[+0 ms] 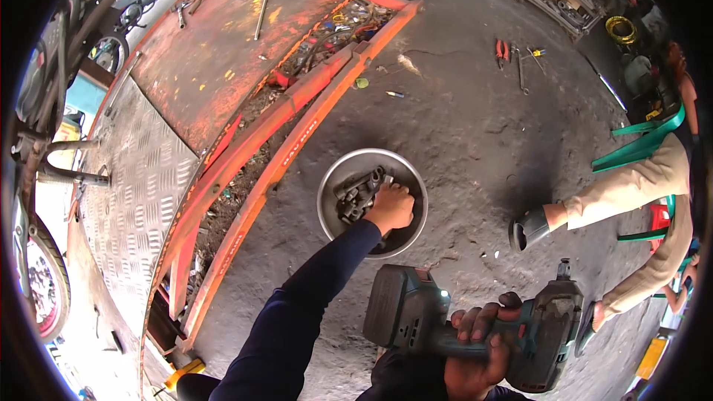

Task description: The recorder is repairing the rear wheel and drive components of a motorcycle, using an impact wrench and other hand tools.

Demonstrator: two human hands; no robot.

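Note:
My left hand (394, 206) reaches into a steel bowl (327, 178) of dark metal sockets (356, 191) on the grimy floor. Its fingers are curled down among the sockets; what they grip, if anything, is hidden beneath them. Low at the right, my right hand (479, 338) is wrapped round the handle of a cordless impact wrench (549, 330), whose bare square tip points up and away from me, with the battery to the left.
An orange-red steel ramp (186, 111) spans the left, beside motorcycle parts (44, 282). Pliers (502, 56) and wrenches (521, 74) lie farther off. At right, a seated person's legs in beige trousers (620, 189) are beside a green plastic chair (631, 152).

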